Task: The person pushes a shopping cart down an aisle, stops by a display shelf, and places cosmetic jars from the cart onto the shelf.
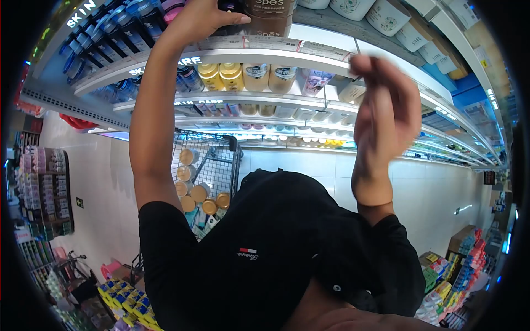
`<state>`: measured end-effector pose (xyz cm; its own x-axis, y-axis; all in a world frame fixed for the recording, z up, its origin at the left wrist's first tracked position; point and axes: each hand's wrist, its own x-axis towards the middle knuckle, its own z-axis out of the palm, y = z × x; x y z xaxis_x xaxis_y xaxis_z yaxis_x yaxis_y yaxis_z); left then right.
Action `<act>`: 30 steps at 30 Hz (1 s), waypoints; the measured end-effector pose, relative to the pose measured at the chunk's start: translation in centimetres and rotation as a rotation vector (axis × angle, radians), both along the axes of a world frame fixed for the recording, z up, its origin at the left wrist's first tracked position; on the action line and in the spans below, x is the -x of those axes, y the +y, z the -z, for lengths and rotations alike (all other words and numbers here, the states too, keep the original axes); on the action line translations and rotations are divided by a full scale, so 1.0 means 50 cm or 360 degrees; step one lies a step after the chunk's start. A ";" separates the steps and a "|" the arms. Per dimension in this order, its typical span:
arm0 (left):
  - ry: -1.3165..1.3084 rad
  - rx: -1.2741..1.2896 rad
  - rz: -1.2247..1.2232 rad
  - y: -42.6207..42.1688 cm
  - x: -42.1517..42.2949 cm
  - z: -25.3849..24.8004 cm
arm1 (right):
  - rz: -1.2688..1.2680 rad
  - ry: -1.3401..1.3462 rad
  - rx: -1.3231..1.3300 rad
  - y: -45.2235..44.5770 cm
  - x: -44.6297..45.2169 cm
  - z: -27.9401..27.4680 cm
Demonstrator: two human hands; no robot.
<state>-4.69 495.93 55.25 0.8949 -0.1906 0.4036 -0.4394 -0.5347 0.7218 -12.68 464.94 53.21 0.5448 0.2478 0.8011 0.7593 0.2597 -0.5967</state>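
Observation:
My left hand (201, 21) reaches up to the top shelf, its thumb stretched out toward the left edge of a brown Spes jar (270, 25). The rest of its fingers run out of the top of the view. A second such jar shows just above, with its top cut off. In front of the shelves, to the right, hangs my right hand (386, 105), blurred by motion. Its fingers look bent and apart, with nothing seen in them. Below the left hand runs the shelf edge with price labels (273, 44).
A shopping cart (232, 160) stands below, with several round tan-lidded jars (200, 192) inside. Dark blue bottles (124, 25) fill the shelf's left, white containers (386, 19) its right. Yellow-capped bottles (231, 76) stand one shelf lower. Stacked goods (466, 270) are behind at right.

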 end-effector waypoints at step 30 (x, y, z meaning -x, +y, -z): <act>0.1009 -0.0795 -0.1710 -0.300 0.698 0.968 | -0.1853 0.0650 -0.0885 -0.119 0.218 0.020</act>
<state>-39.58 480.91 6.83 0.6982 0.7148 -0.0394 0.6960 -0.6650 0.2708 -23.57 458.99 52.21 0.4637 0.4237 0.7781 -0.2702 0.9040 -0.3312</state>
